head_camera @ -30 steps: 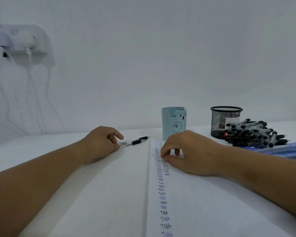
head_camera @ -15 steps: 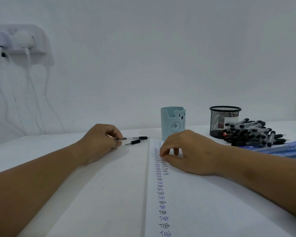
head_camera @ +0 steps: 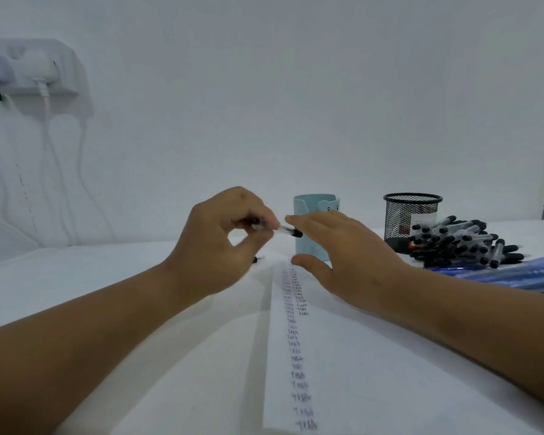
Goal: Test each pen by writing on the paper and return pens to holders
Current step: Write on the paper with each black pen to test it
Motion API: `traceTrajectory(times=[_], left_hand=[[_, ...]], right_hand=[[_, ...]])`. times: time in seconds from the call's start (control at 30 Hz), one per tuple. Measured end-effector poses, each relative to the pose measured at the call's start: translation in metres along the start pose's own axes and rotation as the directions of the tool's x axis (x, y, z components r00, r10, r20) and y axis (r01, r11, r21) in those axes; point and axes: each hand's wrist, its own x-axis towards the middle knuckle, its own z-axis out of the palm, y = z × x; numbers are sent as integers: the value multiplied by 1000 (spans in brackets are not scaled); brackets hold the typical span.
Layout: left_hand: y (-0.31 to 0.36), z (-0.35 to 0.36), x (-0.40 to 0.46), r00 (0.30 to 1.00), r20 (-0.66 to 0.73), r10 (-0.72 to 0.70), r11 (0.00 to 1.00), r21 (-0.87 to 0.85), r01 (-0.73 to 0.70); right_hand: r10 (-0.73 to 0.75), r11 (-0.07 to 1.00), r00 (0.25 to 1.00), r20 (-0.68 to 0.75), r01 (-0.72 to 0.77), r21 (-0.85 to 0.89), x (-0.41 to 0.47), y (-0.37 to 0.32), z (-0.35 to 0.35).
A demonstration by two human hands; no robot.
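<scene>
My left hand [head_camera: 220, 243] is raised above the table and grips a clear pen with black ends [head_camera: 288, 230], its tip pointing right. My right hand [head_camera: 343, 252] hovers open just right of that pen, fingers spread, in front of the light blue bear holder [head_camera: 308, 211]. A black pen cap [head_camera: 255, 259] lies on the table under my left hand. The white paper [head_camera: 374, 372] carries a long column of "Test" words. A black mesh holder [head_camera: 410, 219] stands right of the blue one.
A heap of black-capped pens [head_camera: 462, 243] and several blue pens [head_camera: 515, 274] lie at the right. A wall socket with white plugs and cables [head_camera: 35, 73] hangs at the far left. The wall stands close behind the holders.
My left hand lifted the pen off the table and carried it rightward. My right hand rose from the paper and opened toward the pen. The cap stayed on the table.
</scene>
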Motion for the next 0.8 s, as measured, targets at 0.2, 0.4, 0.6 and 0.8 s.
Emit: traceTrajectory(times=[0.2,0.4,0.6,0.8], left_hand=[[10,16,3,916,78,393,906,137,-400],[5,13,-6,922,213,-322,792,-473,386],[6,13,-4,775,484,-407,598,-500,627],[1,11,-3,758,425,-494,558,-513,652]], right_hand=[[-69,985,968,-240,104,139,0,8,2],[-22,994,995,-97,31,101,1,11,1],[-59,994,993,-98,68,85,-4,22,7],[-23,998,965,-263,40,57,1,33,1]])
